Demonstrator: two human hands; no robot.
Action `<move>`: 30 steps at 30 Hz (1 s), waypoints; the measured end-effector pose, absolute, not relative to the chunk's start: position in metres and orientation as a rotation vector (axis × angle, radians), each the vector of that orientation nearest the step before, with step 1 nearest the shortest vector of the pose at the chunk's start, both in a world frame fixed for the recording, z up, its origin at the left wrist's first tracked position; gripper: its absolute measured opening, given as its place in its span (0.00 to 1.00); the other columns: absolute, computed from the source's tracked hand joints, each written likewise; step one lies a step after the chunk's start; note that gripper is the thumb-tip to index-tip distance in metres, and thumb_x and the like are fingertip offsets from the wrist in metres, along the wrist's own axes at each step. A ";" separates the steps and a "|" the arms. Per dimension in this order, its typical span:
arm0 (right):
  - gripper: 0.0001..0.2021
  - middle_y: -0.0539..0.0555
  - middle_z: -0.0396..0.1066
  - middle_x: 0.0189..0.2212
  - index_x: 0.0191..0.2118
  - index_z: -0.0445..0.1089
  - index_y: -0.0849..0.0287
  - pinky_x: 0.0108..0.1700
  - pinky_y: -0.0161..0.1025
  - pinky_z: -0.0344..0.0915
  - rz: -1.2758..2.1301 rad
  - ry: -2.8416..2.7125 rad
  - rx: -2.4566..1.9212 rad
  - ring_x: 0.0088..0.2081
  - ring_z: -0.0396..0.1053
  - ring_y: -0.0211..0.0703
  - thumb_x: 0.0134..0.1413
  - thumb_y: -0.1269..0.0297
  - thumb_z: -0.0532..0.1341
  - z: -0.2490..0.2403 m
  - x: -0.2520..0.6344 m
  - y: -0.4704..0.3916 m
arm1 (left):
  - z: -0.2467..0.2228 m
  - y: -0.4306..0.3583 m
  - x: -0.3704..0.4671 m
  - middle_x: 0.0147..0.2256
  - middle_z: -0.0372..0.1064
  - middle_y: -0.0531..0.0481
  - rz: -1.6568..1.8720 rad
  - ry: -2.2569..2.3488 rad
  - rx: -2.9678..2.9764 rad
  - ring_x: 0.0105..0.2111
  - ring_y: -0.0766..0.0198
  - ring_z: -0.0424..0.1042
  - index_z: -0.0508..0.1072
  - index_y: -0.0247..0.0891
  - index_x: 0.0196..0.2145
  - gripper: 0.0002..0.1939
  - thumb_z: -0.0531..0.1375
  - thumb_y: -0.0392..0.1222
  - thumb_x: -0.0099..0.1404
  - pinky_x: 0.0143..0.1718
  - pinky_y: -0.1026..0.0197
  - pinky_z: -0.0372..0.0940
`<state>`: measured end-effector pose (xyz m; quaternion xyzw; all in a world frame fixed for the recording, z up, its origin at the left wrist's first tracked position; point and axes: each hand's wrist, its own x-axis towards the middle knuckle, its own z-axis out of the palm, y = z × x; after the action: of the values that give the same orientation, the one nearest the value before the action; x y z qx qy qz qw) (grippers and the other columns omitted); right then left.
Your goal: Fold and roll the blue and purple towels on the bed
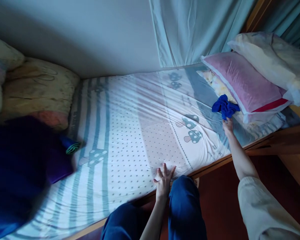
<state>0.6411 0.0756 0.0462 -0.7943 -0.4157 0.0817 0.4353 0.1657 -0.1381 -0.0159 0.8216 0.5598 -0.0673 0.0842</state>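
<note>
My left hand (163, 181) rests with spread fingers on the dotted part of the bed sheet (126, 143), close to the bed's front edge. Out to the right, my right hand (227, 126) has its fingers closed on the lower end of a crumpled blue cloth (225, 106). That cloth lies at the foot of a pink pillow (245, 80), over the grey part of the sheet. Creases run across the sheet from upper left towards the right hand.
Beige bedding (40, 83) is piled at the left. In front of it are a dark blue bundle (15, 173) and a small rolled item (71, 146). A pale pillow (277, 63) lies at the far right. A curtain (187, 30) hangs behind the bed; a wooden rail (212, 165) edges its front.
</note>
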 end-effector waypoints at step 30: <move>0.18 0.54 0.81 0.45 0.41 0.77 0.53 0.55 0.50 0.76 1.238 -0.552 -1.042 0.54 0.76 0.53 0.53 0.45 0.70 0.339 0.403 -0.283 | 0.303 -0.220 0.207 0.65 0.58 0.35 0.928 0.656 2.175 0.67 0.48 0.60 0.64 0.39 0.63 0.29 0.64 0.42 0.66 0.68 0.43 0.59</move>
<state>0.4035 -0.2830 0.3394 -0.4598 -0.2435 0.5464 0.6563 0.2075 -0.2201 0.3033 0.8344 0.2517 0.3560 0.3373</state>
